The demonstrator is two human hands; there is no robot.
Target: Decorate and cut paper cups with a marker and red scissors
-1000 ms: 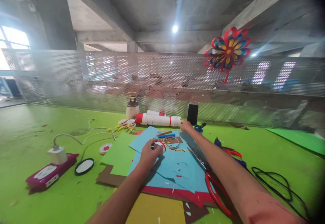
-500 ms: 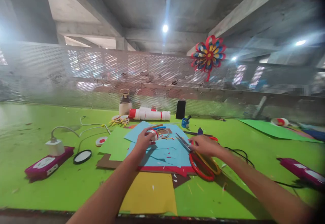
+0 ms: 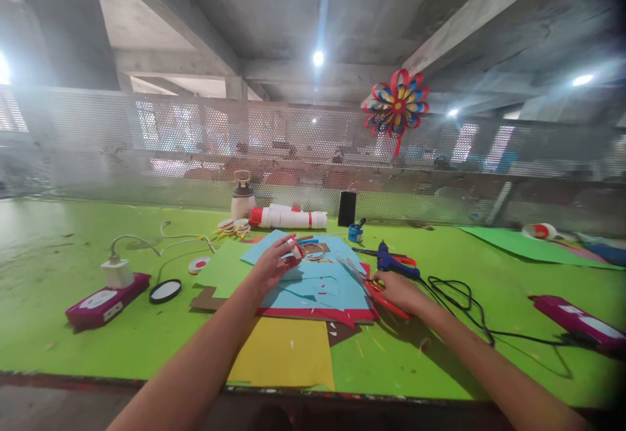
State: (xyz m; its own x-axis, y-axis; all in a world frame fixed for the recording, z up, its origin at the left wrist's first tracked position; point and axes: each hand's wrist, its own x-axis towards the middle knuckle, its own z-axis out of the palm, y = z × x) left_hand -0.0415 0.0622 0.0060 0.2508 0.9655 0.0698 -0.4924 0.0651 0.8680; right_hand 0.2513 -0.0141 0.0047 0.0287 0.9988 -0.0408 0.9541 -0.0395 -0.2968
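Observation:
My left hand (image 3: 272, 261) is closed on a small red-and-white paper piece (image 3: 296, 248), held above the light blue paper sheets (image 3: 337, 297). My right hand (image 3: 398, 289) grips a pair of scissors (image 3: 384, 301) by the red handles. Their blades point forward and left over the blue sheets, apart from the paper piece. Beyond my left fingers lies a thin round hoop (image 3: 321, 256). A blue glue gun (image 3: 391, 262) rests just past my right hand. Small red and white scraps are scattered on the blue paper.
Yellow paper (image 3: 283, 356) lies near the table's front edge. At the back stand a white-and-red tube (image 3: 293, 220), a black upright box (image 3: 347, 208) and a blue pot (image 3: 355, 233). Purple power strips (image 3: 107, 302) sit left and right, with cables. A paper flower (image 3: 398, 106) hangs above the mesh divider.
My right hand has taken hold of the scissors by the handles and lifted and turned them. My left hand has raised the paper piece slightly. The view has shifted a little.

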